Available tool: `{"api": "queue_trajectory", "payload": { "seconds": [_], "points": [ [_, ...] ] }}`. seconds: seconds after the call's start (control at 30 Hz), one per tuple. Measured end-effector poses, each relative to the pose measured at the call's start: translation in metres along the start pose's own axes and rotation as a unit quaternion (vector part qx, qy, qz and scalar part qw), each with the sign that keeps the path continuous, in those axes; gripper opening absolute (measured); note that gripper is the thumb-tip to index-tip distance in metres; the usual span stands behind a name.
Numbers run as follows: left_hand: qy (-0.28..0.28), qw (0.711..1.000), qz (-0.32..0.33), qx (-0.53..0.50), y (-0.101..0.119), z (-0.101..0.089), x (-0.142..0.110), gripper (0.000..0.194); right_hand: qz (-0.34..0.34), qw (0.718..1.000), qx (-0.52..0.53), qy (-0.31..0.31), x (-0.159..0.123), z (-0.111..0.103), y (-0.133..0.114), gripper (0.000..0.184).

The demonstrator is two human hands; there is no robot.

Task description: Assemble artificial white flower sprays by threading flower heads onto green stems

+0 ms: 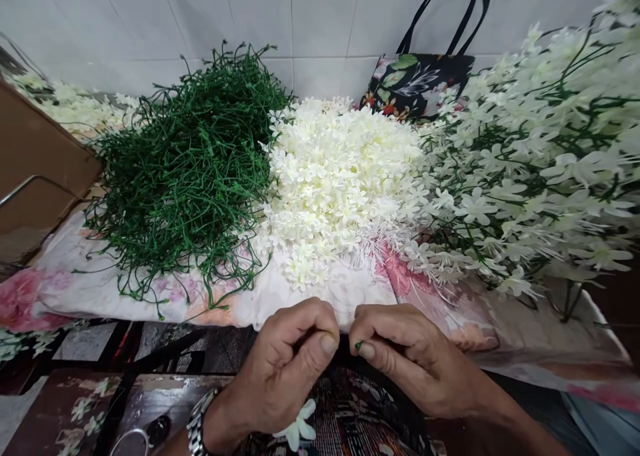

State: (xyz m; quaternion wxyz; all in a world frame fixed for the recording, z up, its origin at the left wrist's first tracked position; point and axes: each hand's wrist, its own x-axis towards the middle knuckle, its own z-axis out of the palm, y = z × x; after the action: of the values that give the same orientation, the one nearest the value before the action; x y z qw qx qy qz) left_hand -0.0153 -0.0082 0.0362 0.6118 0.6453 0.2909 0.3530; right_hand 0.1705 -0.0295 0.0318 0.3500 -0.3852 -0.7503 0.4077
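Observation:
Above the lap, close to the table's front edge, my left hand point(280, 369) is closed in a pinch, thumb against bent forefinger. What lies between those fingers is hidden. A white artificial flower point(299, 429) shows just below this hand; whether the hand holds it by a stem cannot be seen. My right hand point(420, 356) faces it a short gap away, also pinched. A small green stem tip point(359, 345) pokes out between its thumb and forefinger. Beyond the hands lie a heap of loose white blossoms point(340, 169) and a tangled pile of green plastic stems point(190, 156).
Assembled white flower sprays point(530, 176) crowd the right side. A floral bag point(420, 86) leans on the tiled wall point(320, 16). At the left stands a cardboard box point(40, 156). Floral cloth point(165, 303) covers the table; more flowers point(83, 409) lie lower left.

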Motion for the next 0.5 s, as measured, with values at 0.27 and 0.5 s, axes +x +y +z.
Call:
{"api": "queue_trajectory", "payload": {
  "seconds": [0.27, 0.5],
  "points": [
    [0.141, 0.986, 0.072, -0.062, -0.020, 0.019, 0.012, 0.012, 0.018, 0.978, 0.049, 0.203, 0.008, 0.015, 0.000, 0.019],
    [0.160, 0.978, 0.043, -0.125, -0.022, 0.025, 0.027, 0.020, -0.023, 0.978, -0.005, 0.208, 0.011, 0.005, -0.005, 0.028]
  ]
}}
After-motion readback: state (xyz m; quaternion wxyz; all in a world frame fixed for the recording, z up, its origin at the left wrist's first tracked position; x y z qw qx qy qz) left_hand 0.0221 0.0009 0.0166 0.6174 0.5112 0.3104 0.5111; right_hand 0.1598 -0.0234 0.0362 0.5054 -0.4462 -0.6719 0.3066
